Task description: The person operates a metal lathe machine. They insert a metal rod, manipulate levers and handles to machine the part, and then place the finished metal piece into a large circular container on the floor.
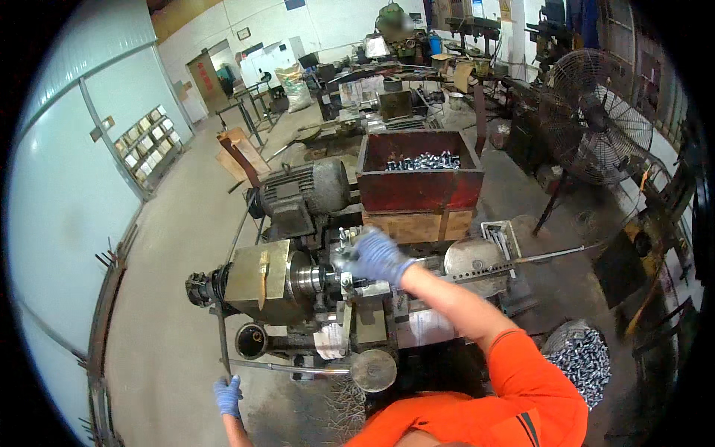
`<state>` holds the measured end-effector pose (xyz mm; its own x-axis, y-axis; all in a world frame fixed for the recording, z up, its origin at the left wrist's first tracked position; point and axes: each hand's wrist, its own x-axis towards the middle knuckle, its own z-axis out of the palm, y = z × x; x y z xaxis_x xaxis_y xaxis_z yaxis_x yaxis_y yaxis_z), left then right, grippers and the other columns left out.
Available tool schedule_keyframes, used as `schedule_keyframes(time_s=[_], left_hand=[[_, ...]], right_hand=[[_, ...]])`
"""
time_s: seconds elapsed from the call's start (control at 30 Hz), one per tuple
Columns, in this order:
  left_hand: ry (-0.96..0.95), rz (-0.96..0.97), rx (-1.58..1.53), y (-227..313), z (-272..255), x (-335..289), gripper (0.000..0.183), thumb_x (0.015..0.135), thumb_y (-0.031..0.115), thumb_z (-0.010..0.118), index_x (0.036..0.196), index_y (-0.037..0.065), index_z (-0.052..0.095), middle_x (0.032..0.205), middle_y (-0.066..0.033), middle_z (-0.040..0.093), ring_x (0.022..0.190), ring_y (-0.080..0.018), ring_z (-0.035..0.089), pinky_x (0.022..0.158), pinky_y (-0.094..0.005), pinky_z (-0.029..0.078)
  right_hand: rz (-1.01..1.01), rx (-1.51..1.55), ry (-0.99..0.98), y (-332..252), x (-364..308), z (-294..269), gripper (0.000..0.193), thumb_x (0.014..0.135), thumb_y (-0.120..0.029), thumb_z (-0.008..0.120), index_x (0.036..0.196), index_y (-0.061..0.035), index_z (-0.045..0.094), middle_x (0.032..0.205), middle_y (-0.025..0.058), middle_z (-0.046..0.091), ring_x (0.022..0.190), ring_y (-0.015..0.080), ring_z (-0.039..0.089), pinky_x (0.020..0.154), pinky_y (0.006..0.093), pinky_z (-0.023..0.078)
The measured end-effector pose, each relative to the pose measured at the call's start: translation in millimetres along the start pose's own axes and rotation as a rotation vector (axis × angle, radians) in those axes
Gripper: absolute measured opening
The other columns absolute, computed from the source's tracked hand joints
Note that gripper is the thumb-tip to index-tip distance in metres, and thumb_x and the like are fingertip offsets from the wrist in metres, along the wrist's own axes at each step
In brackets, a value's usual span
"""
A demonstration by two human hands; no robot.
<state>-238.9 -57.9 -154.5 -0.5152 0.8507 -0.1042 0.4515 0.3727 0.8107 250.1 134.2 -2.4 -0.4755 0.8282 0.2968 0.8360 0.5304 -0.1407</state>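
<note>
My left hand (228,395), in a blue-grey knit glove, closes round the lower end of a dark lever (223,344) that hangs from the left end of a small lathe. My gloved right hand (378,258) reaches over the lathe's tool post (345,281), just right of the spindle chuck (309,280). Its fingers are bent and slightly blurred; whatever they hold is hidden. The grey headstock (257,274) has a wooden-handled tool (264,277) lying on top. A long metal rod (290,368) runs below it to a round disc (373,370).
Behind the lathe stand an electric motor (309,186) and a red bin (419,190) of shiny metal parts. A basket of similar parts (579,365) sits at lower right. A large floor fan (593,115) stands at right, with a perforated bar (484,273) below it.
</note>
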Motion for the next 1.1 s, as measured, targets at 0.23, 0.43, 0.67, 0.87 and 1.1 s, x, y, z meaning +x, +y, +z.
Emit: schedule_keyframes(time_s=[0.23, 0.43, 0.67, 0.87, 1.1], left_hand=[[0.040, 0.035, -0.069, -4, -4, -2, 0.022, 0.077, 0.016, 0.065, 0.070, 0.002, 0.048, 0.048, -0.0058, 0.048, 0.035, -0.0150, 0.047, 0.032, -0.0292, 0.038], [0.033, 0.031, -0.015, -3, -10, 2, 0.021, 0.077, 0.016, 0.065, 0.072, 0.000, 0.052, 0.048, -0.0067, 0.050, 0.036, -0.0153, 0.048, 0.035, -0.0293, 0.041], [-0.169, 0.022, -0.084, 17, -3, 6, 0.034, 0.080, 0.034, 0.064, 0.083, 0.002, 0.051, 0.058, -0.0096, 0.050, 0.048, -0.0183, 0.047, 0.046, -0.0338, 0.042], [-0.286, -0.326, -0.079, 29, -13, -2, 0.040, 0.080, 0.038, 0.061, 0.089, 0.000, 0.058, 0.063, -0.0114, 0.056, 0.057, -0.0206, 0.046, 0.058, -0.0356, 0.040], [-0.235, -0.292, -0.087, 23, 13, 9, 0.039, 0.080, 0.039, 0.062, 0.089, 0.001, 0.057, 0.063, -0.0107, 0.055, 0.055, -0.0195, 0.045, 0.056, -0.0339, 0.038]], right_hand=[[0.303, -0.309, 0.112, 114, 1, -62, 0.052, 0.081, -0.052, 0.044, 0.092, -0.0071, 0.066, 0.100, 0.0158, 0.060, 0.094, 0.0292, 0.055, 0.090, 0.0385, 0.037], [0.363, -0.092, 0.298, 95, -22, -45, 0.056, 0.075, -0.052, 0.055, 0.113, -0.0109, 0.058, 0.130, 0.0222, 0.041, 0.116, 0.0368, 0.042, 0.098, 0.0409, 0.034], [0.264, 0.247, 0.517, 70, -180, 9, 0.028, 0.070, -0.032, 0.068, 0.088, -0.0109, 0.066, 0.110, 0.0159, 0.057, 0.089, 0.0331, 0.058, 0.079, 0.0412, 0.047], [0.773, 0.171, 0.544, 74, -349, 35, 0.036, 0.073, -0.042, 0.062, 0.080, -0.0062, 0.066, 0.082, 0.0153, 0.062, 0.080, 0.0331, 0.059, 0.073, 0.0399, 0.048], [1.420, -0.098, 0.230, 114, -520, 64, 0.048, 0.076, -0.053, 0.054, 0.086, -0.0072, 0.067, 0.088, 0.0146, 0.064, 0.085, 0.0303, 0.060, 0.076, 0.0395, 0.047]])
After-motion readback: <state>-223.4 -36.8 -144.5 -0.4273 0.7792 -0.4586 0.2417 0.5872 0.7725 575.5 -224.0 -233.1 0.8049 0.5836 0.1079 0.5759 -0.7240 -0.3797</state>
